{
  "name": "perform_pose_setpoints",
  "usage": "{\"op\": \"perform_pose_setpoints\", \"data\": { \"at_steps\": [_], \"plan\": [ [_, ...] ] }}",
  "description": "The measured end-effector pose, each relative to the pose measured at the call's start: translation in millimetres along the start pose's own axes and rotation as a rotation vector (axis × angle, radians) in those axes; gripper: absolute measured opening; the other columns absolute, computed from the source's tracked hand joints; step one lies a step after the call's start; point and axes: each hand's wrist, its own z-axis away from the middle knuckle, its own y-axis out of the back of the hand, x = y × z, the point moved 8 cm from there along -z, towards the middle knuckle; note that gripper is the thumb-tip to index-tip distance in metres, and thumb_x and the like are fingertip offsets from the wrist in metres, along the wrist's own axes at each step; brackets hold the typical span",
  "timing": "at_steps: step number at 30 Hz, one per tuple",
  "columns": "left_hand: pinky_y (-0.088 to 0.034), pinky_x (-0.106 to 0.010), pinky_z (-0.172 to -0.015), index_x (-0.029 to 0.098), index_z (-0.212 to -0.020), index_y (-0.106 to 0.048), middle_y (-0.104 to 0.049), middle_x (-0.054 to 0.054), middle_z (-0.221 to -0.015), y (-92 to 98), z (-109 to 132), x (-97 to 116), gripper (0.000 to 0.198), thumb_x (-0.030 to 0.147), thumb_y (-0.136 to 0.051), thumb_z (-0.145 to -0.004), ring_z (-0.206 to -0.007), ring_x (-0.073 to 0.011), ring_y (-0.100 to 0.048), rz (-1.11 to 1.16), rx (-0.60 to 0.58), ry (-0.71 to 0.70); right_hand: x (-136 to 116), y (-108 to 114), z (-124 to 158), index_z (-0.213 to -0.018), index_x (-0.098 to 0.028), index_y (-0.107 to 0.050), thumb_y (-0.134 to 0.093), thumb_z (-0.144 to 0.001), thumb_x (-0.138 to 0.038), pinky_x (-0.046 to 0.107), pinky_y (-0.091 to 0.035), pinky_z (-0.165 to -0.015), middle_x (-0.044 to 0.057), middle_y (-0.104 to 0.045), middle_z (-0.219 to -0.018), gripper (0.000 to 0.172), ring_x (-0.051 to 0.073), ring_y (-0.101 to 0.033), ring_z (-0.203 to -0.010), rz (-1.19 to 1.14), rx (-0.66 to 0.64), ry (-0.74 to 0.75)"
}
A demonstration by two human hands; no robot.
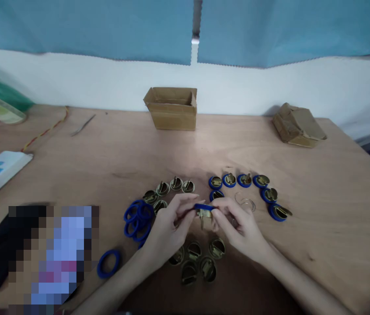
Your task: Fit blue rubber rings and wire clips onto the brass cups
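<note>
Between both hands is a round brass-coloured metal clip [204,213] with a blue ring around its rim. My left hand [171,224] pinches its left side, and my right hand [241,224] pinches the right side. Below the hands lie several bare metal clips [208,267]; more bare clips [176,183] sit just behind my left hand. A pile of loose blue rings [138,216] is left of that hand, with a single blue ring [108,264] nearer the front. Behind and right of my right hand, several clips with blue rings [244,180] form a curve around thin wire rings [246,202].
An open cardboard box [175,117] stands at the back of the wooden table [113,148]; a crumpled cardboard box [298,127] is at back right. On the left are a white power strip [6,168], tweezers [83,125] and a pixelated object [62,253].
</note>
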Motion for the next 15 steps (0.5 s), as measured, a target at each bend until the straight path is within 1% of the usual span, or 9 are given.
{"op": "perform_pose_setpoints", "data": {
  "at_steps": [2,4,5,7,9,11,13,15],
  "plan": [
    [-0.060,-0.030,-0.089,0.024,-0.128,-0.054,-0.078,-0.007,-0.111,2.0,0.0,1.3,0.028,0.022,-0.050,-0.101,-0.103,-0.0196,-0.075,0.056,0.012,0.032,-8.6,2.8,-0.2,-0.112,-0.024,-0.060,-0.054,-0.102,-0.019,0.025,-0.052,-0.063,-0.001,-0.065,-0.082,0.012,0.013,-0.064,-0.069,0.095,0.041,0.111],
    [-0.060,-0.032,-0.093,0.024,-0.132,-0.052,-0.075,-0.009,-0.118,2.0,0.2,3.3,0.030,0.026,-0.047,-0.103,-0.106,-0.0194,-0.075,0.131,0.006,0.057,-13.8,4.1,-0.3,-0.113,-0.024,-0.060,-0.056,-0.101,-0.016,0.027,-0.053,-0.070,0.001,-0.068,-0.091,0.015,0.015,-0.066,-0.079,0.152,0.071,0.185],
    [-0.059,-0.032,-0.095,0.024,-0.133,-0.051,-0.073,-0.009,-0.123,1.2,0.3,4.8,0.031,0.026,-0.049,-0.102,-0.109,-0.0195,-0.073,0.166,-0.003,0.056,-14.8,3.9,-0.5,-0.114,-0.024,-0.060,-0.057,-0.101,-0.015,0.027,-0.054,-0.072,0.002,-0.068,-0.094,0.016,0.015,-0.066,-0.082,0.160,0.076,0.202],
    [-0.056,-0.032,-0.101,0.024,-0.135,-0.051,-0.069,-0.010,-0.131,-1.4,0.1,7.9,0.038,0.025,-0.058,-0.098,-0.118,-0.0200,-0.069,0.205,-0.037,0.032,-14.9,0.6,-0.7,-0.115,-0.023,-0.060,-0.056,-0.101,-0.014,0.028,-0.054,-0.074,0.003,-0.068,-0.098,0.017,0.016,-0.066,-0.086,0.160,0.047,0.210],
    [-0.054,-0.032,-0.105,0.025,-0.136,-0.051,-0.068,-0.008,-0.133,-1.8,-0.8,8.7,0.047,0.021,-0.067,-0.091,-0.122,-0.0199,-0.066,0.195,-0.049,0.004,-14.2,-5.8,-0.3,-0.115,-0.023,-0.060,-0.055,-0.101,-0.014,0.029,-0.055,-0.075,0.005,-0.067,-0.102,0.017,0.017,-0.067,-0.089,0.146,-0.028,0.199],
    [-0.054,-0.032,-0.104,0.025,-0.134,-0.053,-0.071,-0.007,-0.126,1.3,-2.6,6.8,0.050,0.019,-0.071,-0.087,-0.117,-0.0187,-0.068,0.162,-0.027,-0.009,-11.9,-11.2,0.2,-0.118,-0.023,-0.059,-0.055,-0.101,-0.016,0.029,-0.056,-0.073,0.005,-0.066,-0.103,0.019,0.016,-0.067,-0.088,0.103,-0.107,0.151],
    [-0.055,-0.030,-0.099,0.025,-0.130,-0.056,-0.075,-0.005,-0.116,5.5,-4.2,4.0,0.047,0.019,-0.073,-0.086,-0.109,-0.0172,-0.071,0.150,0.014,-0.008,-8.3,-10.9,-0.5,-0.123,-0.024,-0.055,-0.053,-0.101,-0.018,0.027,-0.056,-0.071,0.004,-0.067,-0.102,0.022,0.015,-0.067,-0.085,0.021,-0.132,0.075],
    [-0.057,-0.028,-0.095,0.026,-0.129,-0.058,-0.076,-0.003,-0.112,4.2,-4.3,1.6,0.049,0.018,-0.074,-0.084,-0.105,-0.0165,-0.072,0.166,0.016,0.004,-5.1,-8.1,-2.0,-0.124,-0.024,-0.054,-0.052,-0.102,-0.020,0.027,-0.057,-0.073,0.004,-0.068,-0.102,0.023,0.015,-0.068,-0.086,-0.077,-0.122,0.011]
  ]
}}
